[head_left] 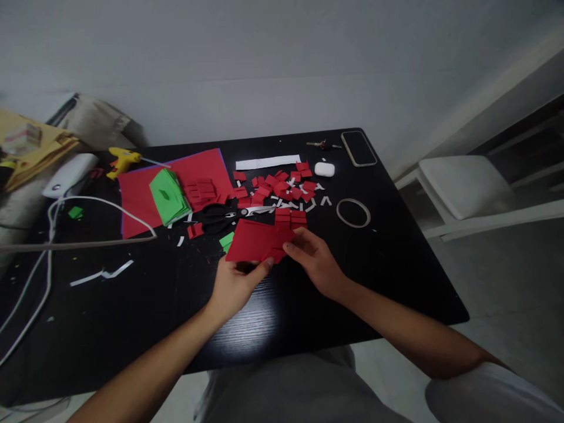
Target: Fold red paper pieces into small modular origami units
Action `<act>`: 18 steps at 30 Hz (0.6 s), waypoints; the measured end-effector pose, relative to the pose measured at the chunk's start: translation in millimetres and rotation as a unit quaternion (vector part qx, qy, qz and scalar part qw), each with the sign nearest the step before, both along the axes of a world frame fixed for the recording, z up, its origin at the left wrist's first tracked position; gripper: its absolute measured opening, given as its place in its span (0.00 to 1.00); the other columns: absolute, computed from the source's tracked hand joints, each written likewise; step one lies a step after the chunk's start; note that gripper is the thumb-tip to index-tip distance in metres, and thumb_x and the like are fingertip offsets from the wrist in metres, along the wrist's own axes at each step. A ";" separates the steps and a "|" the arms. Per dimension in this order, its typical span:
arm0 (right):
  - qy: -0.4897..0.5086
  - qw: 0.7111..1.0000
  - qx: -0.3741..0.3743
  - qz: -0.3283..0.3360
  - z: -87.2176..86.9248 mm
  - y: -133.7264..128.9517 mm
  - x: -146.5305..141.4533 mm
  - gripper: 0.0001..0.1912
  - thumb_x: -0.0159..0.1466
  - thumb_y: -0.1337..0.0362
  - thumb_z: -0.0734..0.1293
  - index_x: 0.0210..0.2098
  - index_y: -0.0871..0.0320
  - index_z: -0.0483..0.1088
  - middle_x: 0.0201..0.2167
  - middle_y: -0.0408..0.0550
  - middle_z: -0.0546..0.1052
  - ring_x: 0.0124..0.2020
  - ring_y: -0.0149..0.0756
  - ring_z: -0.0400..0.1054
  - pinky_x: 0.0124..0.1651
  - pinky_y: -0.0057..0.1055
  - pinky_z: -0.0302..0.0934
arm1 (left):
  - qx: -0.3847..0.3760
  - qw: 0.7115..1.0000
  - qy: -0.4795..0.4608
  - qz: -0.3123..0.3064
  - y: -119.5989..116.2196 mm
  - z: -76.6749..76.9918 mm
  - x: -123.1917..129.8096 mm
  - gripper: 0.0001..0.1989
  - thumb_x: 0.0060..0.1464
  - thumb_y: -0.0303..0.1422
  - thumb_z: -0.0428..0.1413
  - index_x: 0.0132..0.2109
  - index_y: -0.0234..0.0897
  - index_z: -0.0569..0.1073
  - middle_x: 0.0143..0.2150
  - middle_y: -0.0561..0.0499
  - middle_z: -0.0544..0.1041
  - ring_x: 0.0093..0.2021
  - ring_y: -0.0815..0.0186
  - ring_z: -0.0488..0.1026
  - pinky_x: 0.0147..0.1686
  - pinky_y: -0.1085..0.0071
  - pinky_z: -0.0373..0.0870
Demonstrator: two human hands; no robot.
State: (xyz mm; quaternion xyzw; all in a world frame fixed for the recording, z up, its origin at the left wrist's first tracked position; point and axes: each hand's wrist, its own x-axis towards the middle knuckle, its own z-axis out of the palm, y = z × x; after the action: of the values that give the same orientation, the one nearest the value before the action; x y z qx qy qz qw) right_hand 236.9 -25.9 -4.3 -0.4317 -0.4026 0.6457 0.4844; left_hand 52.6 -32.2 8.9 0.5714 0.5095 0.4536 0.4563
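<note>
My left hand (238,282) is closed on a folded red paper piece (251,239), its thumb lying across the lower edge. At the right end of that piece, my right hand (314,258) pinches smaller red paper (282,238) between thumb and fingers. Whether the two papers are joined I cannot tell. Just beyond my hands lie black-handled scissors (220,216) with their blades to the right. Many small red folded pieces (268,187) and white paper scraps (311,204) surround the blades. A green paper bit (227,241) shows beside my left fingers.
To the left are large red sheets (136,200), a green paper stack (170,197), a yellow glue gun (123,161) and white cables (101,244). Toward the back right lie a white strip (268,162), a white case (325,169), keys (324,144), a phone (359,148) and a ring (353,212).
</note>
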 end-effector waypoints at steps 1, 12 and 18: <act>-0.013 1.000 0.005 0.020 1.0 1.6 2.5 0.14 0.60 0.54 0.77 0.37 0.53 0.73 0.37 0.41 0.79 0.42 0.34 0.75 0.52 0.32 0.69 | 0.021 0.999 0.024 -0.010 1.9 -0.7 -4.2 0.07 0.54 0.34 0.65 0.32 0.35 0.77 0.28 0.51 0.80 0.27 0.66 0.76 0.29 0.70 0.75; -0.303 0.922 0.215 0.111 7.4 12.6 21.8 0.10 0.62 0.65 0.75 0.44 0.56 0.77 0.39 0.45 0.83 0.40 0.38 0.77 0.47 0.34 0.70 | 0.188 0.926 0.258 -0.202 18.5 7.3 -28.8 0.09 0.57 0.23 0.56 0.42 0.36 0.77 0.37 0.52 0.78 0.33 0.68 0.75 0.34 0.73 0.72; -0.367 0.894 0.229 0.119 -5.3 14.8 20.2 0.08 0.63 0.67 0.75 0.43 0.57 0.78 0.38 0.46 0.84 0.39 0.38 0.79 0.44 0.33 0.69 | 0.165 0.900 0.329 -0.232 22.5 -3.1 -31.3 0.09 0.59 0.23 0.56 0.46 0.37 0.75 0.39 0.48 0.79 0.40 0.60 0.77 0.40 0.66 0.74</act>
State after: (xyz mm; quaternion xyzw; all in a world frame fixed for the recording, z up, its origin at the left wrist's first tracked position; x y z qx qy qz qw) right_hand 257.1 -11.1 -9.6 -0.4636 -0.7368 0.3846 0.3071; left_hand 21.3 -9.7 5.8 0.8570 0.4018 0.1985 0.2543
